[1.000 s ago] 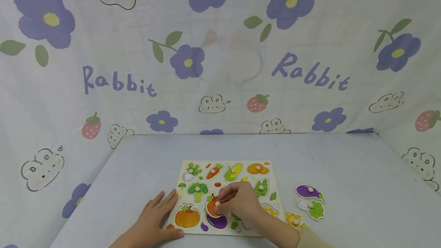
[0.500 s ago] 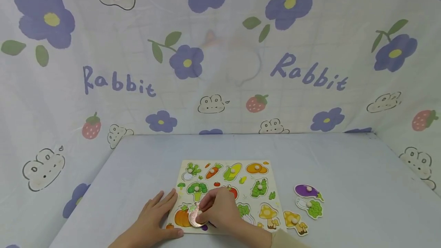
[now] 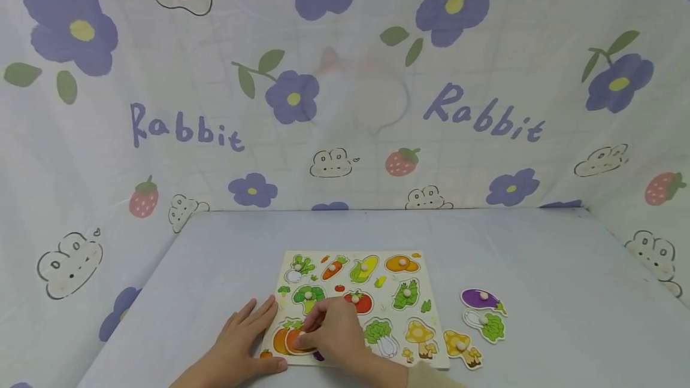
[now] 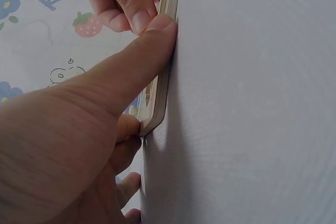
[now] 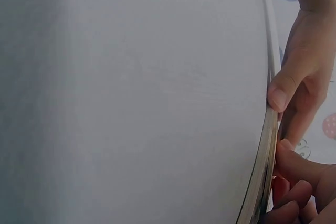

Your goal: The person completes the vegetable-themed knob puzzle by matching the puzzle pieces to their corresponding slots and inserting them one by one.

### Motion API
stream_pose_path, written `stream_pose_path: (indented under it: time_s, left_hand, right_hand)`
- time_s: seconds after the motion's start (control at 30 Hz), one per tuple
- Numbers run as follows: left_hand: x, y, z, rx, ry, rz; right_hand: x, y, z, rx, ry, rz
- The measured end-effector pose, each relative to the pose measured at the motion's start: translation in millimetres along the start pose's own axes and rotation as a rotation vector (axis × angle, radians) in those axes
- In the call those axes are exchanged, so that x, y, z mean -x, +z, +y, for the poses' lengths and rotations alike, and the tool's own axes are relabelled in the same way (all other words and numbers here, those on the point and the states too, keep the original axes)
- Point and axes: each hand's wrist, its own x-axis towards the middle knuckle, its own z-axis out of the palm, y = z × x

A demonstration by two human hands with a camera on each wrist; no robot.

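A wooden vegetable puzzle board (image 3: 385, 307) lies on the table. My right hand (image 3: 341, 329) pinches the knob of an orange pumpkin piece (image 3: 295, 342) over the board's front left. The piece overlaps the printed pumpkin (image 3: 280, 340) and sits slightly right of it; whether it touches the board I cannot tell. My left hand (image 3: 237, 345) rests at the board's left side, fingers stretched along the edge. In the left wrist view its thumb (image 4: 139, 51) lies on the board's front edge (image 4: 163, 90). My right hand hides the printed eggplant.
Right of the board lie loose knobbed pieces: an eggplant (image 3: 478, 299), a bok choy (image 3: 492, 327) and a yellow mushroom (image 3: 457, 341). Several pieces, among them a tomato (image 3: 362, 303) and a broccoli (image 3: 308, 296), sit in the board. A printed curtain (image 3: 345, 124) stands behind the table.
My right hand has carried the pumpkin piece left, from above the printed eggplant to the printed pumpkin, tilting it on the way and lowering it. My left hand has stayed put.
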Motion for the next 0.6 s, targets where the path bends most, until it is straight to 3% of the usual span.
stream_pose_path:
  time_s: [0.2, 0.6]
  left_hand:
    - [0.7, 1.6, -3.0, 0.008, 0.018, 0.003]
    - [0.3, 0.7, -3.8, 0.011, 0.037, 0.018]
  right_hand:
    - [-1, 11.7, -3, 0.042, -0.003, 0.017]
    - [-5, 25.3, -4, 0.008, 0.023, 0.061]
